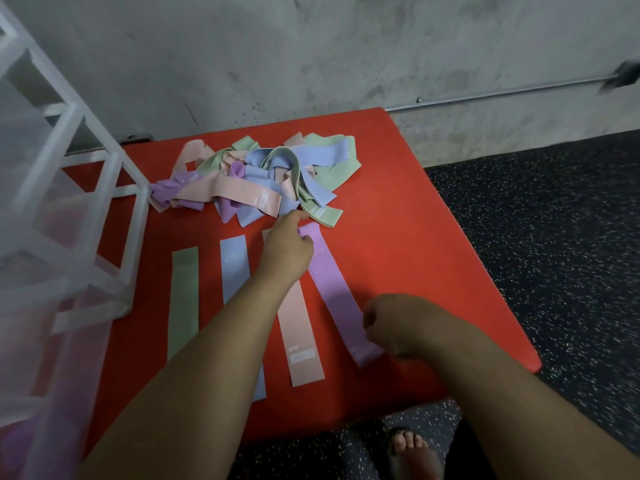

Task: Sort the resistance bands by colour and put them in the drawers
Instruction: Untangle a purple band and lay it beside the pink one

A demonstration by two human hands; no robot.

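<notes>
Red platform (415, 237) sits against grey wall (311, 46), with dark speckled floor (554, 237) to the right and near side.

Unsorted pile of bands (256, 178) is at the far side of the platform: pink, green, blue and purple mixed, tangled. Its left end touches the translucent drawer unit (69, 202), which stands on the platform's left edge.

Four bands are laid flat in a row nearer than the pile. Left to right: green band (183, 299), blue band (235, 268), pink band (299, 334), purple band (332, 296). They lie side by side and apart, and the purple one is angled slightly.

Left hand (287, 244) is at the far end of the purple band. Its grip is closed, fingers curled on that end, with one digit reaching out to the near edge of the pile. The left forearm crosses over the blue and pink bands.

Right hand (391, 323) is on the near part of the purple band with fingers curled in. The pinch point is hidden under the hand, so whether the grip has hold of the band can't be told.

A foot in a sandal (412, 452) is on the floor at the near edge.
</notes>
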